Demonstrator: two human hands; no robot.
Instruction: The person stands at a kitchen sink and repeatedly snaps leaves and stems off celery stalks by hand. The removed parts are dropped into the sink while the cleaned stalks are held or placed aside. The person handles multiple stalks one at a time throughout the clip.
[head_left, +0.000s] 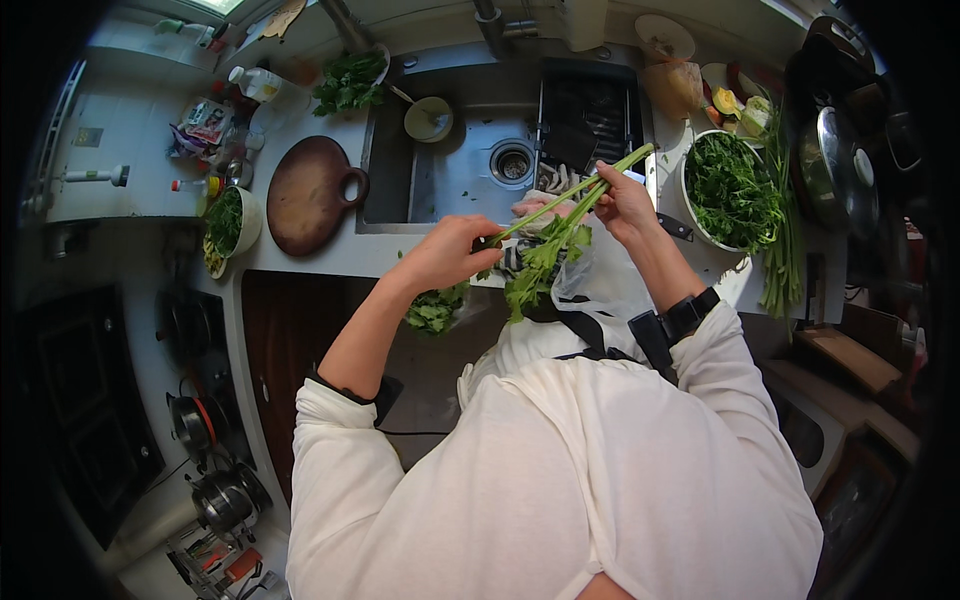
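Observation:
My right hand (626, 204) grips a few green celery stalks (636, 156) near their upper, cut-looking ends. Their leafy tops (547, 262) hang down towards my apron. My left hand (461, 251) pinches the lower end of one thin stalk, which slants between both hands. Below my left hand hangs a bunch of celery leaves (436, 307), partly inside clear plastic. A clear plastic bag (611, 262) lies against the counter edge under my right wrist. Folded cloths (540, 202) rest at the sink's front edge behind the stalks.
Ahead lies a steel sink (457, 195) with a small bowl (428, 120) and a black rack (592, 90). A knife (675, 226) lies beside a white bowl of greens (727, 191), next to long green stalks (784, 262). A round wooden cutting board (311, 196) is at left.

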